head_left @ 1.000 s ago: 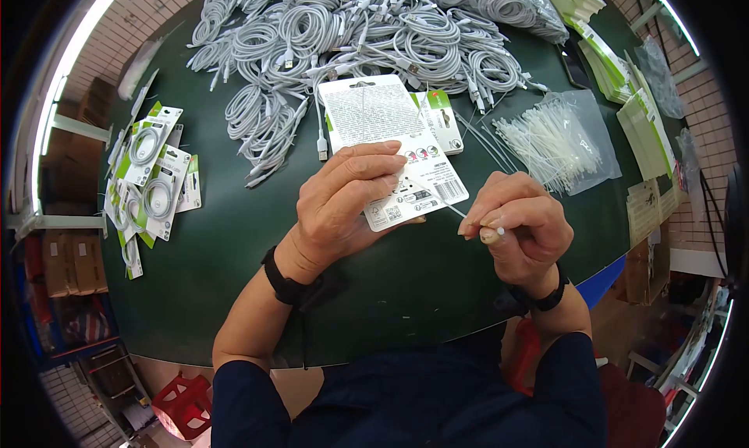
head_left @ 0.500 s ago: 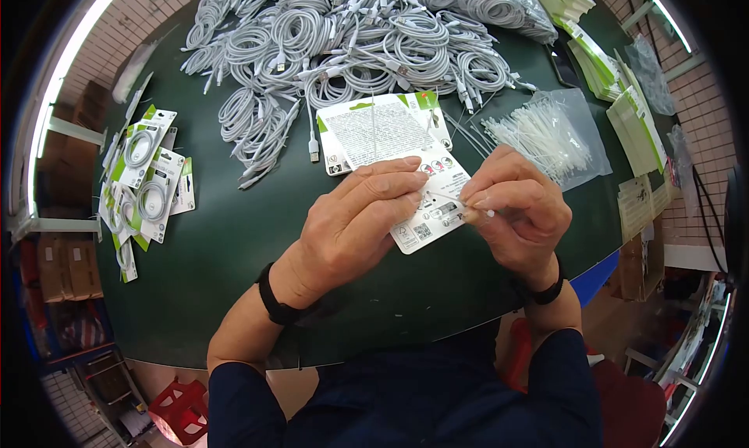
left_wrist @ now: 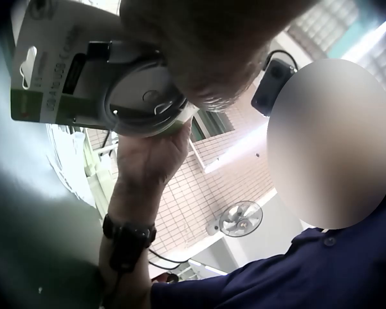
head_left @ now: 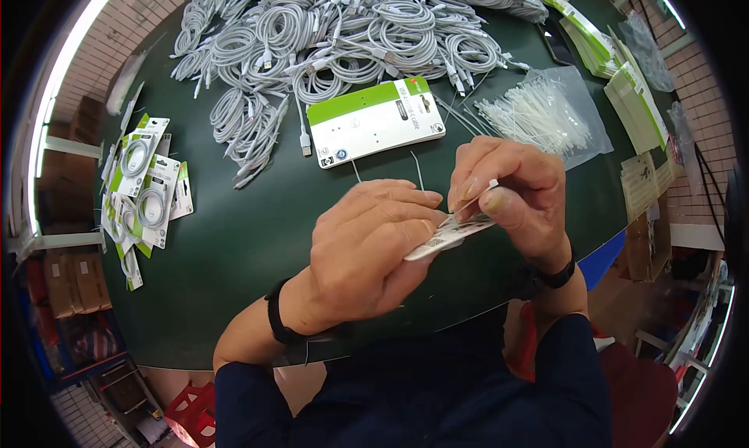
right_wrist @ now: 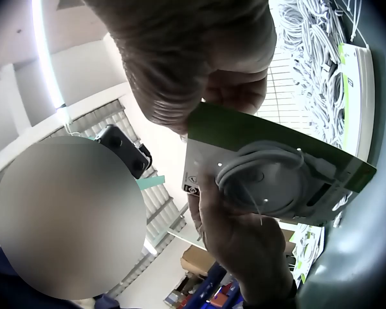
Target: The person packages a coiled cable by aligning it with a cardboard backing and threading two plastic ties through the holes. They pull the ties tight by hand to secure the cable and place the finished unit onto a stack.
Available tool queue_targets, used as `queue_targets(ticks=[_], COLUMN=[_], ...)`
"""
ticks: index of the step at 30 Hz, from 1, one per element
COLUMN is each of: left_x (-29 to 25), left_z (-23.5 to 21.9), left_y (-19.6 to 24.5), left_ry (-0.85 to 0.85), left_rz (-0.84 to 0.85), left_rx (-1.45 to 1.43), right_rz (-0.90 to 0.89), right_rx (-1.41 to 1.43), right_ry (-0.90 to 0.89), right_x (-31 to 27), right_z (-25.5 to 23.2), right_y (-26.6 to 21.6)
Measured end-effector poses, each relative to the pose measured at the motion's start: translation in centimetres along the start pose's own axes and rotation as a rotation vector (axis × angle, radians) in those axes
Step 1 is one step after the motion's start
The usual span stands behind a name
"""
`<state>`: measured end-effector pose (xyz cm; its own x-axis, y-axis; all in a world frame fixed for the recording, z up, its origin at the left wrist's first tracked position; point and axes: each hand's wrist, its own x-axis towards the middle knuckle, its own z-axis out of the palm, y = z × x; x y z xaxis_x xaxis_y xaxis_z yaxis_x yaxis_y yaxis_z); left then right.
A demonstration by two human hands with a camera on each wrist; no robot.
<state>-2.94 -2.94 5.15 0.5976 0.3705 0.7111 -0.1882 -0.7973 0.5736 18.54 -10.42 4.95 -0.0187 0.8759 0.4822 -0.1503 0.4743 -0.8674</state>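
In the head view the left hand (head_left: 374, 253) grips a card (head_left: 449, 237) tilted nearly edge-on. Against its face, the left wrist view shows a coiled cable (left_wrist: 141, 96) with its plug; the same coil (right_wrist: 260, 177) appears in the right wrist view. The right hand (head_left: 515, 202) pinches a thin white tie (head_left: 493, 184) between thumb and fingers, close to the card's right end. Beyond the hands a stack of green and white cards (head_left: 374, 124) lies on the table, with two thin ties projecting toward the left hand.
Grey coiled cables (head_left: 335, 38) are heaped at the back. A bag of white ties (head_left: 546, 113) lies at the right, near piled cards (head_left: 636, 109). Cards with coils on them (head_left: 152, 191) lie at the left. A phone (head_left: 554, 38) rests at the back right.
The held card has tipped from facing up to nearly edge-on and come off the stack beneath. That stack's green and white printed top is now uncovered. Both hands stay close together.
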Motion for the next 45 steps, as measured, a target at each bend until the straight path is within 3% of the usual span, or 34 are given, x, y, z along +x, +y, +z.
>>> queue_targets(ticks=[3, 5, 6, 9, 13, 17, 32, 38, 45], left_x=[-1.0, -1.6, -1.5, -1.1, -1.2, -1.3, -1.8, -2.2, -1.9], left_z=[0.4, -0.2, 0.2, 0.5, 0.7, 1.0, 1.1, 1.1, 0.7], left_y=[-0.3, -0.2, -0.8, -2.5, -3.6, -3.4, -2.1, -2.5, -2.6], left_ry=[0.092, 0.121, 0.216, 0.335, 0.371, 0.352, 0.257, 0.274, 0.324], left_rz=[-0.274, -0.557, -0.572, -0.639, -0.73, -0.767, -0.682, -0.695, -0.707], left_rx=[-0.237, -0.345, -0.556, -0.697, -0.76, -0.791, -0.799, -0.781, -0.824], right_rz=[-0.018, -0.128, -0.199, -0.465, -0.513, -0.463, -0.624, -0.512, -0.701], right_rx=[0.03, -0.18, -0.338, -0.824, -1.021, -1.166, -1.117, -1.081, -0.984], right_ry=[0.134, 0.298, 0.353, 0.202, 0.01, -0.042, 0.1, 0.055, 0.013], right_x=[-0.2, 0.0, 0.0, 0.3, 0.5, 0.2, 0.6, -0.1, -0.1], right_z=[0.6, 1.0, 0.8, -0.4, 1.4, 2.0, 1.8, 1.9, 2.2], right_y=[0.5, 1.0, 1.4, 1.5, 2.5, 2.9, 4.5, 3.5, 3.6])
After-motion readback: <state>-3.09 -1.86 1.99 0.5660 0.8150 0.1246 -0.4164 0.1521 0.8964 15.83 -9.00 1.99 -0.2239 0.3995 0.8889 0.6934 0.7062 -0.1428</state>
